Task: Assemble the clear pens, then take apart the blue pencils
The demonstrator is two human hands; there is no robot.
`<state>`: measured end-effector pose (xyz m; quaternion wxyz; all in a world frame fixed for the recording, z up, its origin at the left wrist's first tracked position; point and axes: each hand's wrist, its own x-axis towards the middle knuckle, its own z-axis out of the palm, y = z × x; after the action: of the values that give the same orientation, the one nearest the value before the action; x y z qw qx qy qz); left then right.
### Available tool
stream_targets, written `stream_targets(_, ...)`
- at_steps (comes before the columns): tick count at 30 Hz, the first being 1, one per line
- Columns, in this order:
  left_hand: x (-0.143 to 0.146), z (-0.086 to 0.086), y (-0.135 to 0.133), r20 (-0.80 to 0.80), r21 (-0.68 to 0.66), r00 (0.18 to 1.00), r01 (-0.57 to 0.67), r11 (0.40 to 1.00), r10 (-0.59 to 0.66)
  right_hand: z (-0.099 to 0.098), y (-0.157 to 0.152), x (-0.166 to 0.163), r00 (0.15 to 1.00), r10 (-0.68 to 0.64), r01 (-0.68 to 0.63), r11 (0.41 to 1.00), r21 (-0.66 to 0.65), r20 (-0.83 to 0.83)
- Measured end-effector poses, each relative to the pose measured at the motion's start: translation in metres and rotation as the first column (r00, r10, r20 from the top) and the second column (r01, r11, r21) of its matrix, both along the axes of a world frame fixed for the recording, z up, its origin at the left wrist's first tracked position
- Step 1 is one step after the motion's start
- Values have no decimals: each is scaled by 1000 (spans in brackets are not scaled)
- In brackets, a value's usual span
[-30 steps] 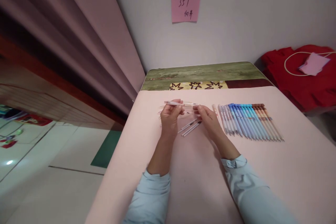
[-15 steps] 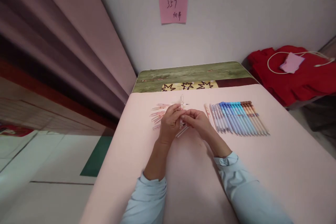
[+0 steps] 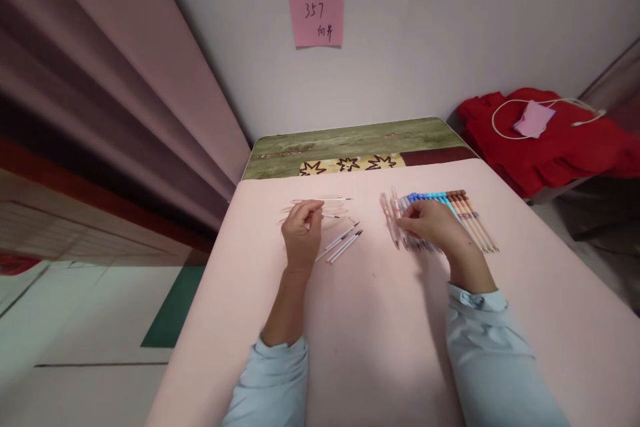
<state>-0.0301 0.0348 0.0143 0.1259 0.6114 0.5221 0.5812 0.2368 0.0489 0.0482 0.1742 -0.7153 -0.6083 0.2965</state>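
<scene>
On the pink counter [image 3: 380, 320], the left hand [image 3: 300, 235] is seen curled over a loose scatter of clear pen barrels [image 3: 300, 208], its fingertips pinched at one of them, though whether it is actually gripped cannot be told. Just right of that hand, two refills [image 3: 344, 245] are laid side by side at a slant, and one more thin refill [image 3: 336, 199] is seen beyond the fingers. The right hand [image 3: 429, 223] is set well apart from the left, laid palm down on the near end of a row of pens [image 3: 465, 213], its fingers closed loosely on a pale pen [image 3: 394, 217] at the row's left edge. The row is ordered by colour, pale at the left, blue in the middle, brown at the right. Both forearms are covered by light blue sleeves [image 3: 487, 340]. Beyond the counter a green patterned cloth [image 3: 350, 143] is shown, with a pink note [image 3: 315, 5] fixed to the wall above and a red cloth [image 3: 550, 140] heaped to the right.
</scene>
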Motion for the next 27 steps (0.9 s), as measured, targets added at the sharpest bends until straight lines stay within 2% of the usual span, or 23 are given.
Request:
stream_targets(4,0,2,-1,164,-130,985,-26,991,47,-4,1,-4,986,36,-36,999,-3,164)
stream_targets(10,-4,3,-1,276,-253,954,-42,966,113,-21,7,-8,969,9,-42,991,131,246)
stream_targets(16,-19,3,1,419,-327,889,-39,944,182,-19,6,-7,959,-12,-7,998,68,281)
stream_targets(18,-28,6,2,422,-333,877,-85,939,229,-15,6,-6,955,-26,6,998,69,295)
stream_targets(22,-50,9,2,372,-284,877,-205,936,305,-8,3,-12,980,-47,6,978,208,195)
stream_targets(25,-70,7,1,358,-263,862,-274,925,358,-9,0,-35,1000,13,-20,937,349,22)
stream_targets(27,-83,4,0,355,-261,846,-319,911,398,-13,-4,-55,997,75,-56,921,386,-35)
